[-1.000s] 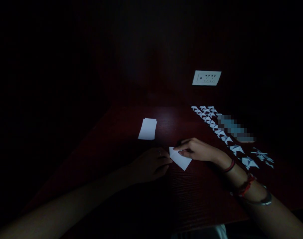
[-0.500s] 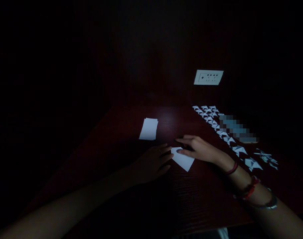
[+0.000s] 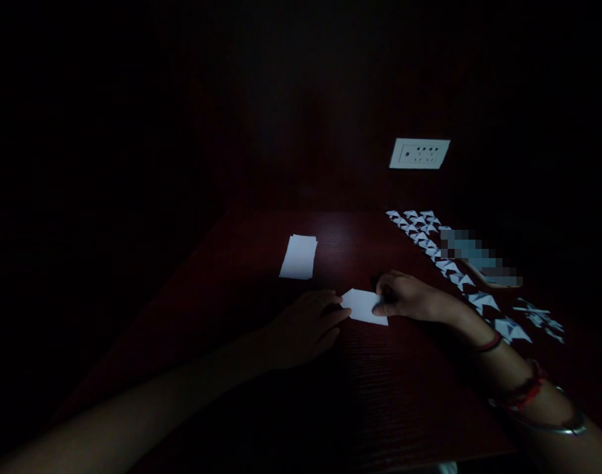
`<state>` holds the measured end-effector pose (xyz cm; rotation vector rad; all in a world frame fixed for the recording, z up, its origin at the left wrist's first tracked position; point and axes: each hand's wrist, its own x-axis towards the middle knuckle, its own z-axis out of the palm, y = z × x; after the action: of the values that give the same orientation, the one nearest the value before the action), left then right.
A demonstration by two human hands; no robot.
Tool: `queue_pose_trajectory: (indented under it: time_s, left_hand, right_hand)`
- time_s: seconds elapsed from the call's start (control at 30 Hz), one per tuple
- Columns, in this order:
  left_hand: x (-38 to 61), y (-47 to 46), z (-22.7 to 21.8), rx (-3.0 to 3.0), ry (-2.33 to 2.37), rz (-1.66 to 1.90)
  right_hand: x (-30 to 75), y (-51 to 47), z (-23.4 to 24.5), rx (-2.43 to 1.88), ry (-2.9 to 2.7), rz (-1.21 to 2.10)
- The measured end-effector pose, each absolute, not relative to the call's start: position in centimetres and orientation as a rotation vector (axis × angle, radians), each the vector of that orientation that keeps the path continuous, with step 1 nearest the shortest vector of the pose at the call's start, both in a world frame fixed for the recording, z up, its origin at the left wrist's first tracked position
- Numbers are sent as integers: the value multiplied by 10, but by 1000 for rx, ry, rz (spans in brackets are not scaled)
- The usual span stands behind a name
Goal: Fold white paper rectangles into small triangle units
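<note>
A small white sheet of paper (image 3: 364, 306) lies on the dark red table in front of me, its left end coming to a point. My right hand (image 3: 404, 296) pinches its right edge between thumb and bent fingers. On the other side, my left hand (image 3: 313, 326) lies in shadow with fingers apart, two fingertips touching the paper's pointed left end. Farther back sits a stack of white paper sheets (image 3: 300, 257), slightly uneven at the edges.
Rows of folded white paper pieces (image 3: 432, 249) run along the table's (image 3: 380, 395) right side. Beside them lies a blurred-out flat object (image 3: 483, 257). Several thin paper scraps (image 3: 541, 316) are heaped nearer me. A socket plate (image 3: 419, 153) is on the back wall.
The paper has turned, so its lower corner now points right. My right hand went from lying over it to pinching its right edge. The left hand stays nearly in place.
</note>
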<state>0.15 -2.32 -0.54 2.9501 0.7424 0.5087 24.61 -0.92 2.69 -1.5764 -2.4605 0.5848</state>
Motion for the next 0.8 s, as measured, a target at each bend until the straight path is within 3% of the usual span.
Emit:
queue_pose_trajectory:
  time_s: [0.23, 0.8]
  left_hand:
    - [3, -26, -1, 2863, 691, 515]
    - [0, -21, -9, 2928, 756, 539]
  right_hand:
    - [238, -1, 6, -1578, -2236, 424]
    - [226, 1, 2, -1383, -2193, 573]
